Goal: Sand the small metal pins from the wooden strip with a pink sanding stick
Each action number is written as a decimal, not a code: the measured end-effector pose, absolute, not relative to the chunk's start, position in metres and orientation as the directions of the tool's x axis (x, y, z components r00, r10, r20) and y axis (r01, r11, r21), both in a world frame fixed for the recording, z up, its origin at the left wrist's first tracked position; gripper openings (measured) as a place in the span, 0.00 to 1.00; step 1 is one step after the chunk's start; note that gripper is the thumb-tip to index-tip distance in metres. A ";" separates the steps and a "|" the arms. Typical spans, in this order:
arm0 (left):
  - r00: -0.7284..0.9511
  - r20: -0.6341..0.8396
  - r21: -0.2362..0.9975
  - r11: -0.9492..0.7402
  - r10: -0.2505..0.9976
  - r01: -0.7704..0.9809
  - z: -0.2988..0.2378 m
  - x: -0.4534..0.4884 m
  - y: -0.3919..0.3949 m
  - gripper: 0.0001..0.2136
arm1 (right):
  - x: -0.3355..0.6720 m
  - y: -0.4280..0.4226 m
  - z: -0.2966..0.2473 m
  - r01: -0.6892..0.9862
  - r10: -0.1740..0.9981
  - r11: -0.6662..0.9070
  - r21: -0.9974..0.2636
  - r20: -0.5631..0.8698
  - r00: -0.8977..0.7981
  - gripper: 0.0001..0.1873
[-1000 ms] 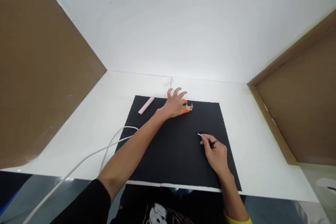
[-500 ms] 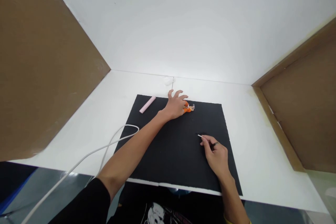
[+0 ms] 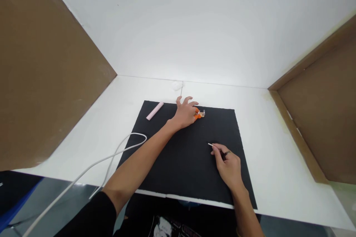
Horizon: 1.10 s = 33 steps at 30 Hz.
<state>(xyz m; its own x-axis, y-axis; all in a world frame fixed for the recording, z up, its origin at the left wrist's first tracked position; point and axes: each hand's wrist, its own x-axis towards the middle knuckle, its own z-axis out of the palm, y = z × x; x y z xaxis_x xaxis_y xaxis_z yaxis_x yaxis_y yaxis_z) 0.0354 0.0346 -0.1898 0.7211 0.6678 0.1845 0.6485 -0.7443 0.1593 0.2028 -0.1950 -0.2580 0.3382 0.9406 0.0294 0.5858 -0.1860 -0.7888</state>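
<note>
On the far part of the black mat [image 3: 178, 155], my left hand [image 3: 185, 114] pinches a small orange tool [image 3: 197, 116] between the index finger and a thumb hidden behind the hand. The other fingers are spread upward. A shiny, partly clear end of the tool points right. Nearer to me on the right, my right hand [image 3: 229, 164] is closed, with a thin white stick [image 3: 210, 144] between thumb and fingertips, its tip pointing left. What kind of stick it is cannot be made out. A dark ring is on this hand.
A pink bar [image 3: 155, 111] lies at the mat's back left. A white cable [image 3: 111, 155] loops past my left forearm. A whitish translucent object [image 3: 177, 85] sits behind the mat. Brown panels [image 3: 50, 81] flank the white table [image 3: 91, 129], with a white wall behind.
The view has shifted very slightly. Both hands keep nearly the same place and grip, the left on the orange tool, the right on the white stick.
</note>
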 end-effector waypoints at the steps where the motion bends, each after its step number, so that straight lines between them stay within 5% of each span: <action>1: 0.720 0.193 0.155 -0.746 0.666 0.648 -0.190 0.036 0.034 0.16 | 0.203 -0.195 -0.258 0.587 0.941 -0.184 -0.789 0.032 0.338 0.18; 17: 0.692 0.295 0.160 -0.748 0.659 0.644 -0.187 0.035 0.013 0.16 | 0.202 -0.196 -0.258 0.608 0.939 -0.163 -0.777 0.068 0.339 0.17; 21: 0.640 0.297 0.211 -0.702 0.709 0.680 -0.181 0.022 -0.017 0.14 | 0.203 -0.196 -0.258 0.614 0.940 -0.167 -0.772 0.064 0.335 0.17; 25: 0.576 0.272 0.288 -0.637 0.770 0.715 -0.182 -0.003 -0.062 0.03 | 0.203 -0.197 -0.259 0.618 0.939 -0.166 -0.768 0.068 0.338 0.17; 33: 0.486 0.212 0.439 -0.527 0.848 0.728 -0.213 -0.034 -0.096 0.07 | 0.203 -0.198 -0.258 0.622 0.933 -0.173 -0.763 0.075 0.352 0.17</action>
